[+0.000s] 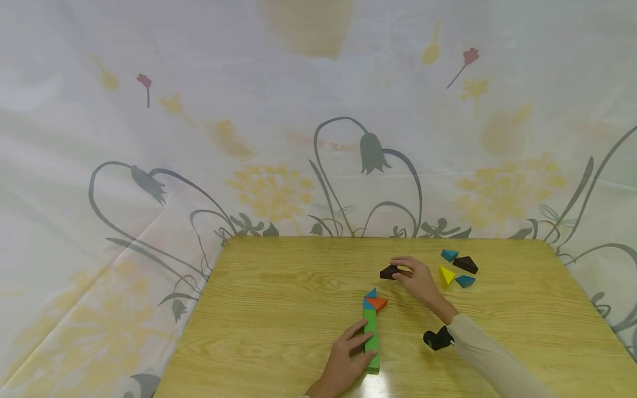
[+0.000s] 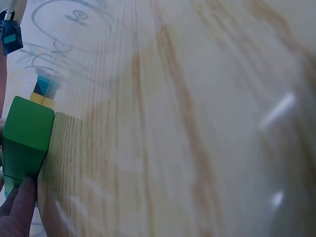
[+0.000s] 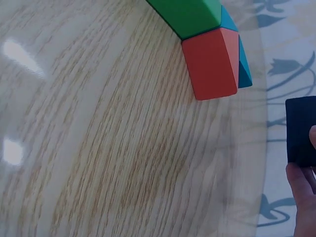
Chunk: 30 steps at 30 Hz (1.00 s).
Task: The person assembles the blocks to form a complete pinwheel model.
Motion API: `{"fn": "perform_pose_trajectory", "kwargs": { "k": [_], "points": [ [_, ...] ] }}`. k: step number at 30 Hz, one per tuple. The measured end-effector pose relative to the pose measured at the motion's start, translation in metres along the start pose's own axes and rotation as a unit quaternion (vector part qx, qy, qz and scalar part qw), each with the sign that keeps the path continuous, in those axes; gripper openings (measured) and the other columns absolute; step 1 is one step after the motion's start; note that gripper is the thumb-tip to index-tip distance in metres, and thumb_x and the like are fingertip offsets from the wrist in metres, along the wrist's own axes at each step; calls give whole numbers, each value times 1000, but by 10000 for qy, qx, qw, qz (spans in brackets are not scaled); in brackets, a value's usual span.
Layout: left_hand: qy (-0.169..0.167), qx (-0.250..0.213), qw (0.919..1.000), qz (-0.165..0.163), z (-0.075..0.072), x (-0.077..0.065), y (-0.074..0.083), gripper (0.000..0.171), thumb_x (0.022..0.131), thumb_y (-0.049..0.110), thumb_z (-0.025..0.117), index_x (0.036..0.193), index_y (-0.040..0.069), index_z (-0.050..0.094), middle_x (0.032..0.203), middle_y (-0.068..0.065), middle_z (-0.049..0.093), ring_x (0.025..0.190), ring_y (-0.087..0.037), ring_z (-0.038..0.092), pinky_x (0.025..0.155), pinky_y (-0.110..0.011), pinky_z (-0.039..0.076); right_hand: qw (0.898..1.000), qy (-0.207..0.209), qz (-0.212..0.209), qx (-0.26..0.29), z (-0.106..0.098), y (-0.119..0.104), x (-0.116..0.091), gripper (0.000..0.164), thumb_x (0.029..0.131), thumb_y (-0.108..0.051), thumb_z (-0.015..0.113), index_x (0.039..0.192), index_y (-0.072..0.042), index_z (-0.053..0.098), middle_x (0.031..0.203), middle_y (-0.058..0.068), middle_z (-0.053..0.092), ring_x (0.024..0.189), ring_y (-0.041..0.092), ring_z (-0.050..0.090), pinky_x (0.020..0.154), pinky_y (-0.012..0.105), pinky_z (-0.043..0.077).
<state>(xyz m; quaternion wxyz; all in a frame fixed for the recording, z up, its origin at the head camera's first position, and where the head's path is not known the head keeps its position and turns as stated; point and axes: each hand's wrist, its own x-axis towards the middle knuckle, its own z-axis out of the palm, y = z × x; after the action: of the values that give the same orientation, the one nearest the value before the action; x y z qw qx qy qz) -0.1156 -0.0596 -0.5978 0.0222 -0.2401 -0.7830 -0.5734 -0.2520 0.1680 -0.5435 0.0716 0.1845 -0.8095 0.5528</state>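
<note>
My left hand [image 1: 343, 356] rests on a row of green blocks [image 1: 370, 331], its fingers laid across them. The green end face [image 2: 32, 123] shows large in the left wrist view. At the far end of the row sit an orange-red triangular block [image 1: 379, 304] and two blue triangular ones; the red block [image 3: 210, 64] touches the green in the right wrist view. Up and to the right of these, my right hand [image 1: 415, 279] pinches a black block [image 1: 387, 272] between thumb and fingers. Its dark side [image 3: 298, 131] is partly cut off by the right wrist view's edge.
On the right of the wooden table [image 1: 278, 271] lie a yellow block [image 1: 446, 276], another black block [image 1: 466, 264], and blue blocks [image 1: 465, 281]. A dark device [image 1: 438, 338] sits by the right sleeve. A flower-printed sheet [image 1: 278, 110] hangs behind the table.
</note>
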Motion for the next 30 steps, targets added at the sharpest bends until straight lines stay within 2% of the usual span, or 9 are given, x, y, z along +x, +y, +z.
{"fn": "perform_pose_trajectory", "kwargs": {
  "k": [5, 9, 18, 25, 30],
  "points": [
    [63, 86, 9998, 140, 0, 1, 0, 38, 91, 18, 65, 122, -4, 61, 139, -17, 45, 124, -36, 46, 89, -22, 49, 9999, -143, -44, 4, 7, 2, 7, 28, 86, 12, 60, 114, 14, 60, 122, 30, 52, 109, 45, 53, 88, 50, 50],
    [100, 208, 9993, 287, -1, 1, 0, 37, 91, 18, 65, 121, -4, 61, 138, -17, 46, 123, -36, 48, 89, -22, 50, 9994, -347, -13, -26, 12, 2, 11, 28, 86, 12, 60, 114, 12, 61, 122, 27, 54, 109, 42, 55, 88, 46, 51],
    [106, 269, 9991, 301, -2, 0, 1, 37, 91, 19, 65, 121, -4, 62, 137, -17, 46, 122, -34, 49, 89, -22, 50, 9976, -663, 125, -122, 26, 12, 19, 29, 84, 14, 60, 113, 12, 62, 120, 25, 56, 108, 41, 55, 86, 41, 54],
    [182, 397, 9976, 535, -1, 1, 0, 36, 90, 16, 67, 119, -4, 63, 135, -19, 48, 120, -34, 51, 88, -22, 50, 9964, -825, 121, -174, 35, 15, 25, 27, 83, 15, 60, 110, 14, 62, 117, 28, 56, 105, 43, 56, 85, 42, 54],
    [147, 360, 9981, 483, -1, 1, 0, 36, 90, 17, 66, 119, -4, 63, 136, -18, 48, 120, -34, 51, 89, -21, 50, 9945, -1026, 196, -116, 40, 15, 28, 26, 82, 17, 59, 108, 14, 63, 117, 28, 56, 105, 43, 56, 86, 44, 54]
  ]
}}
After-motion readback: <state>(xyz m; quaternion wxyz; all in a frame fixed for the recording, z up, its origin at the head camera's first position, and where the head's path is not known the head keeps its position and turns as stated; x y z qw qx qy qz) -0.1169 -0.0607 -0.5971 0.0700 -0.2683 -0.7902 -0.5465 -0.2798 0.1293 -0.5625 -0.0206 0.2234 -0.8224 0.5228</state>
